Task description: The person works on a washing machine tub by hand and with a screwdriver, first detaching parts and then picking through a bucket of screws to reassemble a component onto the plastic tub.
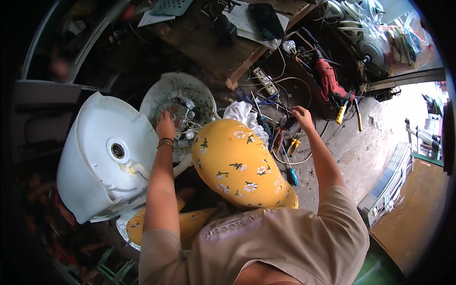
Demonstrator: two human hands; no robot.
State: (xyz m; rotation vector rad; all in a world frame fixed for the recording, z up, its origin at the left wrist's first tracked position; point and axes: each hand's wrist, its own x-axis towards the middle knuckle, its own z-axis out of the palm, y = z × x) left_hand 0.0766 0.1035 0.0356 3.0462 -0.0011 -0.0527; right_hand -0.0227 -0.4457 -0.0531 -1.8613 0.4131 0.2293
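Observation:
My left hand (165,126) reaches into a round white plastic housing (208,91), its curled fingers at the metal motor-like assembly (178,112) with loose wires inside. What those fingers grip is hidden. To the left leans a large white tub (102,137) with a round hole and a pipe stub. Over the tools on the floor, my right hand (303,117) has its fingertips drawn together near a dark object; I cannot make out what they hold. Below it lie orange-handled pliers (277,138), yellow-handled pliers (294,146) and a blue screwdriver (293,176). Blue-handled scissors (269,99) lie further left.
My knee in yellow flowered cloth (232,161) rises between both hands. A red power drill (329,78) and a white power strip (265,80) with trailing cords lie beyond the tools. A wooden table (199,52) stands ahead. White cloth (242,114) lies beside the housing.

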